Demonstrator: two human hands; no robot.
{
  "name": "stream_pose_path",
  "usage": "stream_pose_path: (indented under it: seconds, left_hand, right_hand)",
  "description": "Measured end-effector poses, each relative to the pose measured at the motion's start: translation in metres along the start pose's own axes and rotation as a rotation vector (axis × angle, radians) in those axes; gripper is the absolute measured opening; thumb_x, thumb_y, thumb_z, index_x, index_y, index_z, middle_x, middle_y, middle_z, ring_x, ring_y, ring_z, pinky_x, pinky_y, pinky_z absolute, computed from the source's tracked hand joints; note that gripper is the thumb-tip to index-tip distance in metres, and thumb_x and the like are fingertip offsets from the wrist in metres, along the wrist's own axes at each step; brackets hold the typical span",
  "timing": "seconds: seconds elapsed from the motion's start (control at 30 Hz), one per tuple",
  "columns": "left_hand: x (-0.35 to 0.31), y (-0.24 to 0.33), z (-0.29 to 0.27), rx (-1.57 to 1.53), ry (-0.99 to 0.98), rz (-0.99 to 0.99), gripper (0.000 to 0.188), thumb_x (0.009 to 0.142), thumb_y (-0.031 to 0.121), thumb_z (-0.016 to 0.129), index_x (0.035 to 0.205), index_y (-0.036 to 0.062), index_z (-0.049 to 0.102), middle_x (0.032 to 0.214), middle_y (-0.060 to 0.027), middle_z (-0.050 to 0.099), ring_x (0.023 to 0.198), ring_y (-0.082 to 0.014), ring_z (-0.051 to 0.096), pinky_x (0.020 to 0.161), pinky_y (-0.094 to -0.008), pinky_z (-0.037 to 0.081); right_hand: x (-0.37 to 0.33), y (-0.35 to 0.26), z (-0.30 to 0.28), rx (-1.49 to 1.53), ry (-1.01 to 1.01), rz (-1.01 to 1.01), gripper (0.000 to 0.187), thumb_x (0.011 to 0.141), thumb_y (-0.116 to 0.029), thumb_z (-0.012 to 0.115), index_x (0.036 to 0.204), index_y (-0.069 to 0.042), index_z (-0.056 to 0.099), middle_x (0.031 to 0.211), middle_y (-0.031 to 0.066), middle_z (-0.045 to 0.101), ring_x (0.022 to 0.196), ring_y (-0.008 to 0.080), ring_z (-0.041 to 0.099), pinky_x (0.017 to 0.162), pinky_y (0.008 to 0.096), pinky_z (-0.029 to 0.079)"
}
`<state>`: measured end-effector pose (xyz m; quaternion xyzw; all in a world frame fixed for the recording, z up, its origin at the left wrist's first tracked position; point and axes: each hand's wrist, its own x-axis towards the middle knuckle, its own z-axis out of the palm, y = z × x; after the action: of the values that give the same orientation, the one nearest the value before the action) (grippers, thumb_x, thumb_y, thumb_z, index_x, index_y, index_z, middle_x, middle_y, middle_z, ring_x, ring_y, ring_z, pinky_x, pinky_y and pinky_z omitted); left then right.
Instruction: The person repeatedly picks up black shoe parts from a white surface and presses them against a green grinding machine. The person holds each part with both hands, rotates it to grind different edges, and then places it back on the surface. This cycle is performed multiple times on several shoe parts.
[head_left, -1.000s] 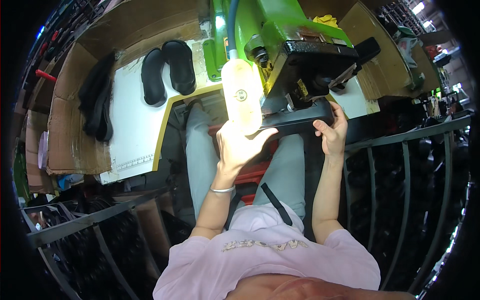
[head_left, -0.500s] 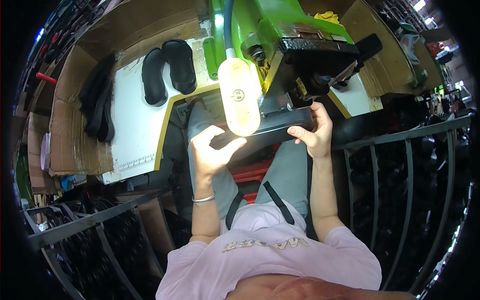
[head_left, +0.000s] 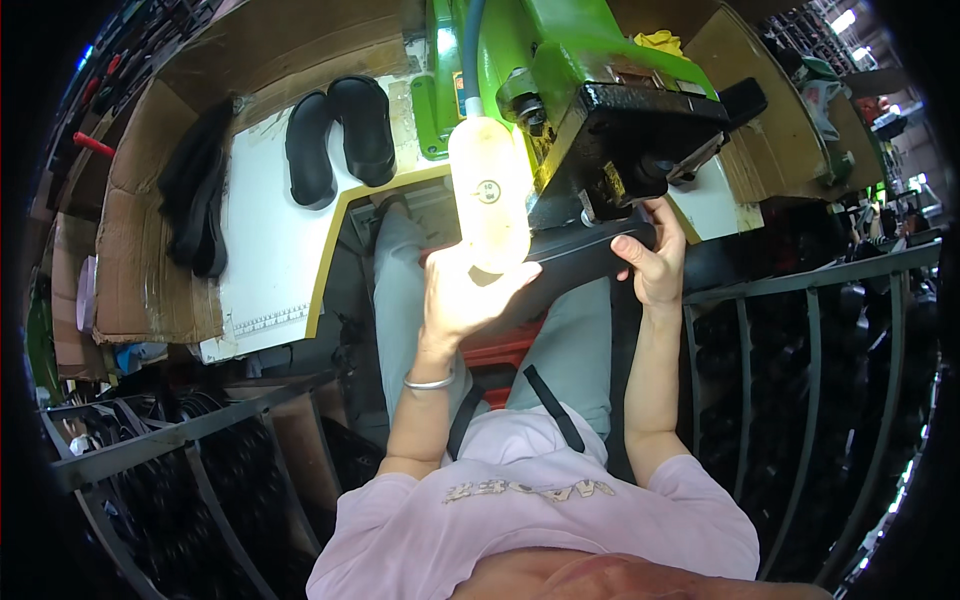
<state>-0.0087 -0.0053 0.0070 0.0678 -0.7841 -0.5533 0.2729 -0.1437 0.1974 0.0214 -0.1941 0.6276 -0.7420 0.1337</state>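
My two hands hold a black shoe sole [head_left: 575, 258] between them, beneath the black head [head_left: 640, 135] of a green machine [head_left: 575, 40]. My left hand [head_left: 462, 300] grips its left part, thumb along the near side; the lit lamp [head_left: 489, 190] hides some of the fingers. At the sole's right end, my right hand [head_left: 655, 262] has its thumb on the near side and its fingers behind. Whether the machine's working tip touches the sole is hidden.
On the white tabletop [head_left: 265, 250] to the left stand two black soles [head_left: 362, 130], with more dark soles [head_left: 205, 210] by the cardboard wall [head_left: 150, 220]. Metal racks [head_left: 200, 440] of black items flank me. A yellow cloth [head_left: 660, 42] lies behind the machine.
Both hands and the sole have shifted to the right. My left hand has come closer to my right, its thumb now further along the sole.
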Motion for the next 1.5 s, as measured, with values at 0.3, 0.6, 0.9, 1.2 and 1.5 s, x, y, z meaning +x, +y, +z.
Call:
stream_pose_path:
  seconds: [0.3,0.6,0.9,1.2,1.5]
  left_hand:
    - [-0.017,-0.032,-0.050,0.064,-0.059,-0.099,0.024,0.068,0.014,0.084,0.078,0.0003,0.067,0.072,-0.0108,0.069,0.067,-0.0140,0.066,0.066,-0.0268,0.051]
    - [-0.006,-0.004,-0.020,0.362,-0.006,0.133,0.035,0.068,0.030,0.084,0.084,0.0031,0.068,0.080,-0.0129,0.069,0.071,-0.0293,0.067,0.065,-0.0347,0.052]
    - [-0.004,-0.010,-0.048,0.243,-0.006,0.058,0.029,0.067,0.021,0.085,0.081,0.0019,0.069,0.078,-0.0138,0.070,0.068,-0.0264,0.069,0.063,-0.0319,0.053]
    - [-0.041,-0.037,-0.048,-0.101,0.065,-0.192,0.014,0.087,0.008,0.064,0.096,-0.0023,0.067,0.072,-0.0023,0.064,0.065,-0.0067,0.056,0.060,-0.0232,0.044]
    - [-0.033,-0.018,-0.029,0.070,0.080,-0.116,0.008,0.085,0.006,0.065,0.082,-0.0022,0.067,0.072,-0.0108,0.068,0.062,-0.0166,0.066,0.057,-0.0281,0.047]
  right_hand:
    - [-0.028,0.013,0.045,0.003,-0.085,-0.019,0.051,0.069,-0.003,0.084,0.108,0.001,0.051,0.089,0.0059,0.064,0.069,0.0076,0.060,0.053,0.0193,0.048]
    - [-0.035,0.033,0.035,0.112,-0.002,-0.080,0.057,0.071,-0.006,0.084,0.114,0.001,0.048,0.093,0.0067,0.063,0.077,0.0118,0.061,0.059,0.0213,0.051]
    - [-0.040,0.037,0.063,0.183,-0.040,0.006,0.049,0.073,-0.002,0.081,0.109,0.000,0.049,0.092,0.0087,0.063,0.073,0.0125,0.062,0.054,0.0227,0.054]
    - [-0.042,0.045,0.079,-0.023,-0.068,-0.044,0.053,0.066,0.000,0.086,0.107,0.000,0.053,0.095,0.0073,0.065,0.086,0.0137,0.063,0.077,0.0274,0.051]
    - [-0.045,0.050,0.054,0.024,-0.049,-0.072,0.054,0.067,-0.005,0.087,0.108,0.000,0.053,0.096,0.0070,0.064,0.086,0.0138,0.062,0.076,0.0268,0.052]
